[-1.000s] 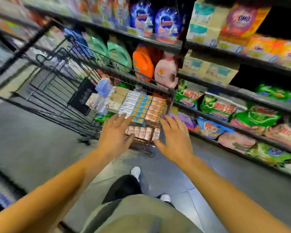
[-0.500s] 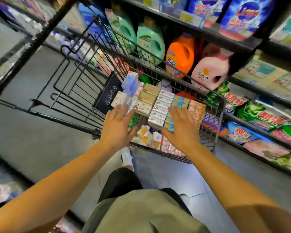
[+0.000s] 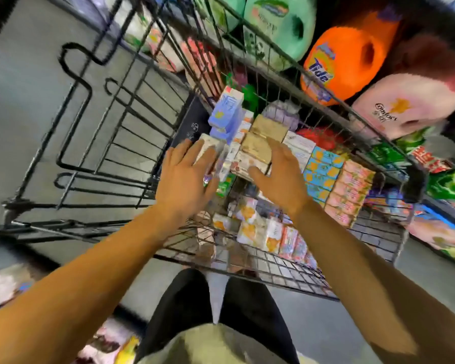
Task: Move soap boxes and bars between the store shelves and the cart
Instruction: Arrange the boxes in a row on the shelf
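While rows of soap boxes [image 3: 323, 169] lie stacked in the wire cart [image 3: 121, 143], both hands reach down over them with fingers straight and spread. Left hand [image 3: 185, 177] lies across a whitish box [image 3: 206, 147] at the stack's left edge; whether it presses it cannot be told through the blur. Right hand [image 3: 279, 177] rests beside the tan boxes [image 3: 263, 137], thumb apart from the fingers. Blue boxes [image 3: 225, 114] stand upright behind. Beyond the cart's far wall sit a green jug [image 3: 279, 24], an orange Tide jug [image 3: 344, 64] and a pink Comfort bottle [image 3: 405, 106].
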Available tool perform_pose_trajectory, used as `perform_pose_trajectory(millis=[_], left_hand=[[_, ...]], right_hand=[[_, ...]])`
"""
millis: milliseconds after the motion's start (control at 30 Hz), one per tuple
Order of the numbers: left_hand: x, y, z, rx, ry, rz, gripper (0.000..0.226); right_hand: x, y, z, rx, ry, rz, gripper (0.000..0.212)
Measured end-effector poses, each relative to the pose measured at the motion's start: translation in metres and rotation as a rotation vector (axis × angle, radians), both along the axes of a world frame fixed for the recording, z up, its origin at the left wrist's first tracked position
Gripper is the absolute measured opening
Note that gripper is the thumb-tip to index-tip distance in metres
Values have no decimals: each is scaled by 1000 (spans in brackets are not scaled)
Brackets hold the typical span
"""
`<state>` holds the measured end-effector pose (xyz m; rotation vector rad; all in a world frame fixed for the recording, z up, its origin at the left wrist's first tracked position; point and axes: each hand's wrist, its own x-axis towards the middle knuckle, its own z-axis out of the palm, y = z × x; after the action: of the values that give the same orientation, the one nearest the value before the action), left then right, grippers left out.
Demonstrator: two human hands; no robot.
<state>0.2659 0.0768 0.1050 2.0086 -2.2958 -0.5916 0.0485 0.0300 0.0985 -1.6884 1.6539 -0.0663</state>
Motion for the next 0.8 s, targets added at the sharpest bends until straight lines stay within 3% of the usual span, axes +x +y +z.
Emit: perform_pose_trajectory(millis=[367,567,700,800], left_hand=[[2,-31,-82,9,140,171,58],[0,-40,-97,20,201,265,62],[-2,-49,-98,0,242,290,62],[-6,-57,-95,5,298,325,63]], right_hand=[[72,-104,-118,212,-248,-221,65],[88,-126,-158,111,-336,-381,72],[68,-126,-156,193,-398,-417,39],[48,-119,-141,283,-467,-391,26]])
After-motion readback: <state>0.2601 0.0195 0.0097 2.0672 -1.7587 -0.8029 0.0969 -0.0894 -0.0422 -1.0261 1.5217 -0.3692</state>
